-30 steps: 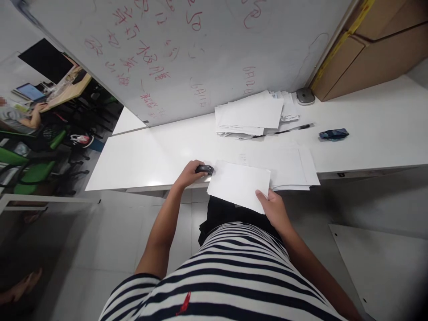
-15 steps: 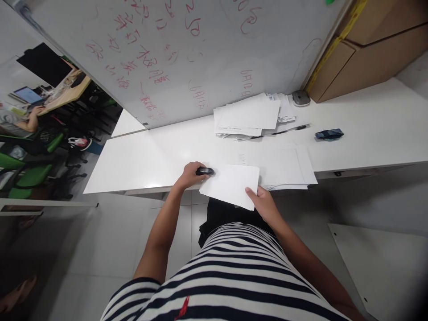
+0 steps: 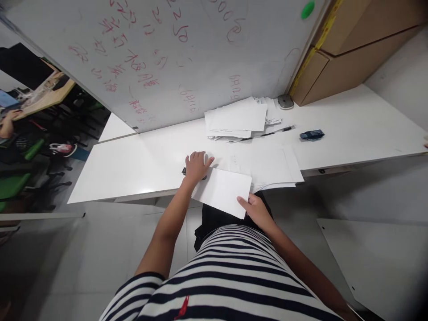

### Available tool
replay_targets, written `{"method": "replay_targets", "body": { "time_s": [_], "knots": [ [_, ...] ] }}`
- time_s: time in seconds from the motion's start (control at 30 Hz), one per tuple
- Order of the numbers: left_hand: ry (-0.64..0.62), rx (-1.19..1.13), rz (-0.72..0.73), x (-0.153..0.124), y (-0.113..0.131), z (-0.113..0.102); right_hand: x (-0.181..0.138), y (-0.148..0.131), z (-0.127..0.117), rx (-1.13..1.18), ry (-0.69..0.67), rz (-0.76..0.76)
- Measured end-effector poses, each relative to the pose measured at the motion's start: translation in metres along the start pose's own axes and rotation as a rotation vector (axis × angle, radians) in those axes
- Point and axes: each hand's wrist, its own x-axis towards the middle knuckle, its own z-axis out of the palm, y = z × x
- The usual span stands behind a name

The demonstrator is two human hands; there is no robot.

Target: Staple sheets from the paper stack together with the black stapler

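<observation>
The left hand (image 3: 196, 167) is now spread over a black tool (image 3: 184, 171); paper (image 3: 225, 189) pinched by the right hand (image 3: 257, 209) needs holding still.

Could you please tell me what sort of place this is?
It looks like an office: there is a whiteboard with red handwriting, a long white desk and, at the far left, a dark monitor.

The person's left hand (image 3: 196, 166) had let its grip on the small black tool (image 3: 184, 171) go, the fingers now spread over it, thumb held out. A pale rounded shape (image 3: 205, 158), unclear, had appeared beside the thumb. The view had swung, bringing a green disc (image 3: 307, 10) on the whiteboard (image 3: 203, 58) wholly into sight, and the seated co-worker (image 3: 7, 122) had mostly slipped past the edge
</observation>
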Motion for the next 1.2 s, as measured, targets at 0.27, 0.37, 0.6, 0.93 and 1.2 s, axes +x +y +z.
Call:
{"method": "replay_targets", "body": {
  "time_s": [0.27,0.37,0.6,0.93,1.2],
  "knots": [
    [0.046,0.005,0.002,-0.003,0.002,0.005,0.004,0.008,-0.002,0.013,0.003,-0.030],
    [0.041,-0.231,-0.077,-0.002,-0.005,-0.004,0.002,0.004,-0.001,-0.026,0.010,-0.029],
    [0.100,-0.516,0.124,-0.025,-0.043,-0.027,0.000,0.002,-0.001,0.007,0.010,-0.056],
    [0.239,-0.401,-0.155,-0.037,-0.048,0.015,-0.006,-0.011,-0.010,-0.072,0.102,-0.054],
    [0.322,-0.416,-0.184,-0.035,-0.042,0.018,-0.020,-0.021,-0.052,0.096,0.255,-0.019]
  ]
}}
